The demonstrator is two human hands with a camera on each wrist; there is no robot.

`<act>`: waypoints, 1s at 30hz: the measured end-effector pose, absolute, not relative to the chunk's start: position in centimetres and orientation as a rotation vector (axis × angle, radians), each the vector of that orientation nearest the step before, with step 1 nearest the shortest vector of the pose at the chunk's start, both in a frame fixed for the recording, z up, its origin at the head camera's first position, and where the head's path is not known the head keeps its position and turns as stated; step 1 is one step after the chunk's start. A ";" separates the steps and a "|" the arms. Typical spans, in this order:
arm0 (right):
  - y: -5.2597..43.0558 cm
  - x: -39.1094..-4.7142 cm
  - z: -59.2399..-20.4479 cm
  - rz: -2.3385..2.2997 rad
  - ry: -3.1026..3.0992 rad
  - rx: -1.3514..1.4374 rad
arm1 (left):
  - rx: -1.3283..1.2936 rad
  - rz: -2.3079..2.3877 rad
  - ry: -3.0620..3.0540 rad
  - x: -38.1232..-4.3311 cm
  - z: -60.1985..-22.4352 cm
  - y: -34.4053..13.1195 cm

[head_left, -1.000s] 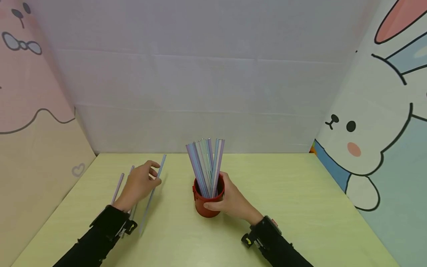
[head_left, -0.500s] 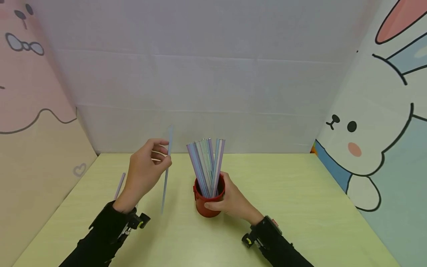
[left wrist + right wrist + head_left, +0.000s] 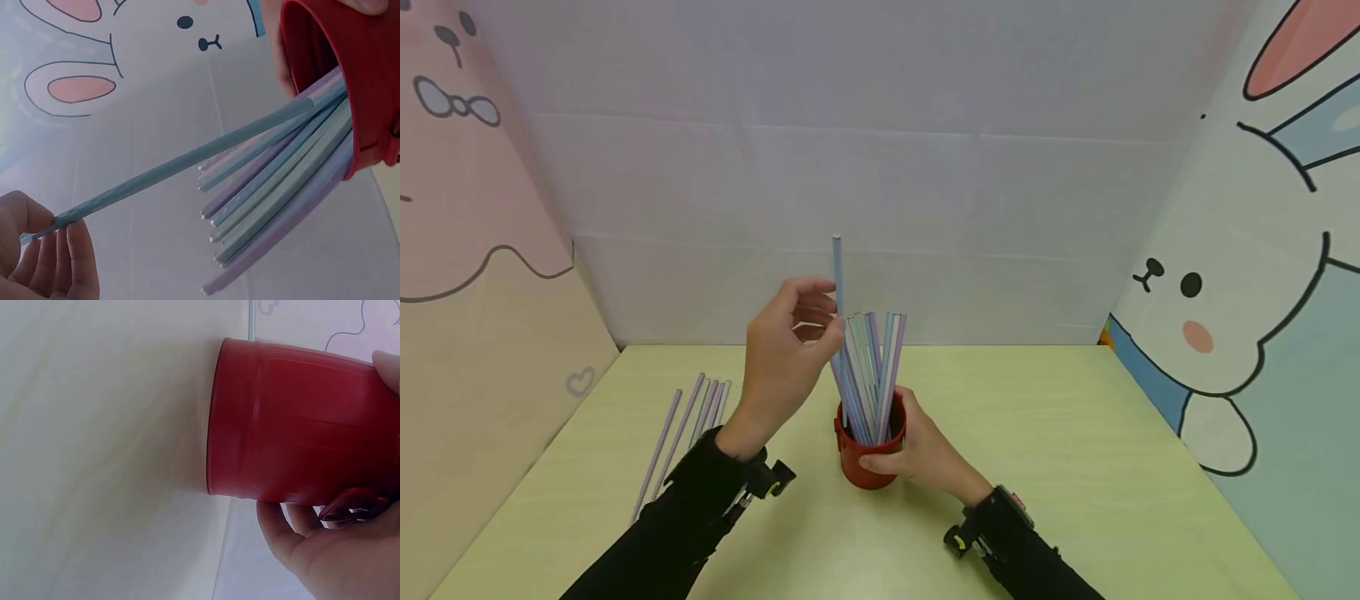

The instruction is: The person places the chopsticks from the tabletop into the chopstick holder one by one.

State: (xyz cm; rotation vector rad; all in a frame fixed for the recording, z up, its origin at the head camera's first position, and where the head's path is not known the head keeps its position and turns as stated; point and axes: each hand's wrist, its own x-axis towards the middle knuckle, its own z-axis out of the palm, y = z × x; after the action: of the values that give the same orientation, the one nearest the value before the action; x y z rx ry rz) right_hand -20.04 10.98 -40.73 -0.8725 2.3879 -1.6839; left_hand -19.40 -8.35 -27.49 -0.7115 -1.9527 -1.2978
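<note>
My left hand (image 3: pixel 790 350) pinches a pale blue drinking straw (image 3: pixel 837 267) between thumb and fingers near its upper part. This straw stands almost upright over a small red bucket (image 3: pixel 867 468); in the left wrist view its lower end overlaps the straws at the bucket's mouth, and I cannot tell how far inside it is. Several pastel straws (image 3: pixel 281 206) in purple, blue and green lean in the bucket. Around the bucket's side curls my right hand (image 3: pixel 928 454), thumb in front. The right wrist view shows the bucket's wall (image 3: pixel 300 425) and a red side fitting (image 3: pixel 355 504).
Several more straws (image 3: pixel 658 454) lie side by side on the pale yellow table (image 3: pixel 1075 467) at the left, partly behind the left sleeve. A white wall (image 3: pixel 865 167) rises at the table's back edge, with cartoon-printed panels (image 3: pixel 1232 317) at both sides.
My left hand has lifted the blue straw off the table and carried it right to the bucket, turning it nearly upright. The straws left on the table show more fully. My right hand keeps its hold.
</note>
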 end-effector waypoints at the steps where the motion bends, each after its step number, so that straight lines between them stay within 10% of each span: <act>1: 11.0 -20.0 -40.7 -1.685 2.384 -0.869 | -0.717 -1.294 -1.950 -19.8 -27.9 -8.0; 30: 11.3 -21.6 -43.6 -1.655 2.424 -0.885 | -0.647 -1.238 -2.236 -23.1 -37.9 -6.3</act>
State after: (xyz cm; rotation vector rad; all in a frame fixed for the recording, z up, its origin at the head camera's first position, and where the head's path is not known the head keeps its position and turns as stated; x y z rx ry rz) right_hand -21.59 11.30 -43.56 -0.8847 2.4237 -1.6554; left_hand -23.11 -6.34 -37.94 -0.6474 -2.2364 -1.2383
